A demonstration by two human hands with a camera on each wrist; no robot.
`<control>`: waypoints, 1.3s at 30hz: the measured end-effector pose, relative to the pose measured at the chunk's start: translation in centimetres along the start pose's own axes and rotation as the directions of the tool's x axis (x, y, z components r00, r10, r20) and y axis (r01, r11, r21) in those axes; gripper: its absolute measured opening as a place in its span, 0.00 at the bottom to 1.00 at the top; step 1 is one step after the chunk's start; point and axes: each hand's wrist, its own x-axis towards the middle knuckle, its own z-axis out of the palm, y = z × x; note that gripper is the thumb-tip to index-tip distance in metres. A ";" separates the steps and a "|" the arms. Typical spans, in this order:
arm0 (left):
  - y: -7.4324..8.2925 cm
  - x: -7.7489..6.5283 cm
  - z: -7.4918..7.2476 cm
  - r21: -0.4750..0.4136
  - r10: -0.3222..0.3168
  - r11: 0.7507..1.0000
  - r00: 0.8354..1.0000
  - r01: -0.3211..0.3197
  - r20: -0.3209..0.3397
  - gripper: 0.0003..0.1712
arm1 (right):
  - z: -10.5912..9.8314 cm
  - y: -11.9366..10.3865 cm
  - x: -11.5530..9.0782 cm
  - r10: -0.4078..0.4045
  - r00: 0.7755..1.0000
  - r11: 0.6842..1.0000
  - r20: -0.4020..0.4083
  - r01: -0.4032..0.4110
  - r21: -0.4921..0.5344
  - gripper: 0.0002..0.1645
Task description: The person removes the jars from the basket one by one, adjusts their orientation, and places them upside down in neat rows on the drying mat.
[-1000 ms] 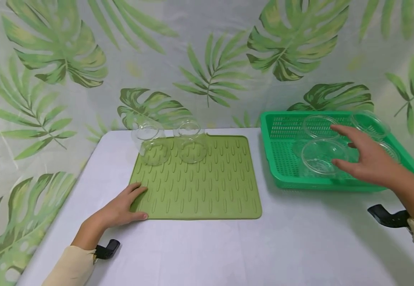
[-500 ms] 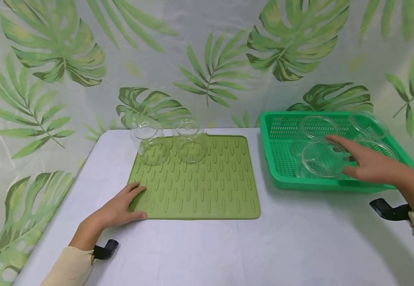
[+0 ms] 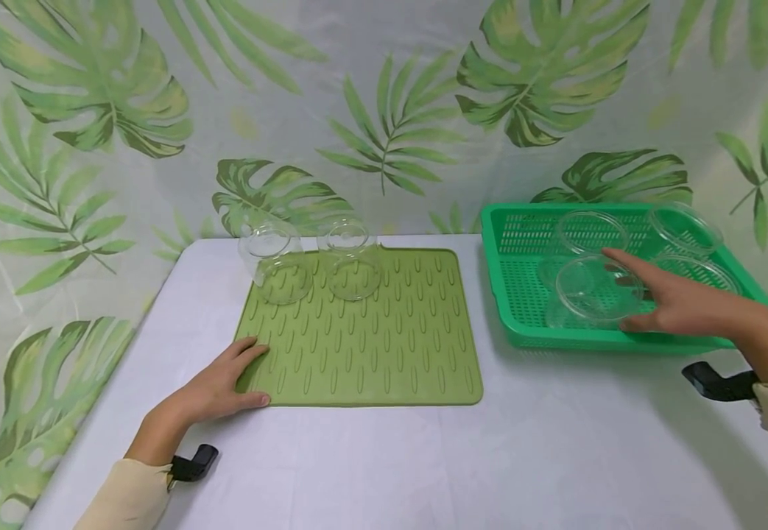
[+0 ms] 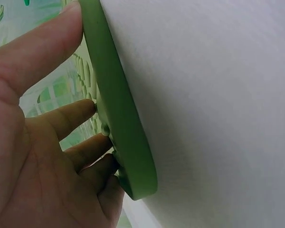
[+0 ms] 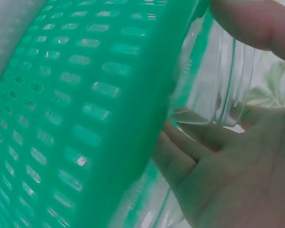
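Note:
My left hand rests on the lower left corner of a green ribbed mat, its thumb on the front edge and its fingertips on the ribs. The left wrist view shows those fingers against the mat's surface. My right hand reaches over the front of a green basket and holds the side of a clear cup with a wide rim. Thumb and fingers lie on either side of its wall; the exact fingertip contact is partly hidden by the basket rim.
Two clear cups, one on the left and one beside it, stand wide end down at the mat's back edge. Several more clear cups, such as the rear one, sit in the basket. A leaf-patterned cloth hangs behind the white table.
My right hand has lowered to the front cup, and its thumb and fingers have come in around the side. The left hand keeps its place on the mat.

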 end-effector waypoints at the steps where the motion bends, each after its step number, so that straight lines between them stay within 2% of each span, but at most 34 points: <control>1: 0.0 0.0 0.0 -0.002 -0.001 1.000 1.000 0.001 -0.001 0.50 | 0.0 0.1 0.1 -0.001 1.000 1.000 -0.004 0.001 0.010 0.67; 10: -0.1 0.0 0.1 -0.007 0.000 1.000 1.000 0.000 -0.005 0.49 | 1.0 0.4 1.4 0.016 0.998 0.999 -0.064 -0.013 0.034 0.68; 18: -0.1 -0.1 0.2 -0.007 -0.002 1.000 1.000 0.002 -0.012 0.49 | 2.4 0.1 2.2 0.065 0.990 0.997 -0.129 -0.060 0.042 0.69; 24: 0.0 -0.1 0.2 -0.007 0.001 1.000 1.000 -0.001 -0.015 0.49 | 2.7 0.3 2.2 0.076 0.987 0.996 -0.138 -0.069 0.055 0.68; 32: 0.0 0.1 0.0 0.005 0.014 1.000 1.000 -0.014 -0.012 0.49 | 2.2 -0.4 1.7 0.092 0.980 0.995 -0.177 -0.082 0.061 0.66; 37: 0.1 -0.1 -0.1 0.003 0.006 1.000 1.000 -0.006 -0.008 0.49 | 0.8 -2.0 0.7 0.060 0.962 0.996 -0.268 -0.039 0.083 0.63; 39: 0.1 -0.2 -0.1 0.002 0.002 1.000 1.000 -0.002 -0.009 0.49 | 0.1 -2.5 0.2 0.038 0.944 0.995 -0.329 -0.006 0.098 0.63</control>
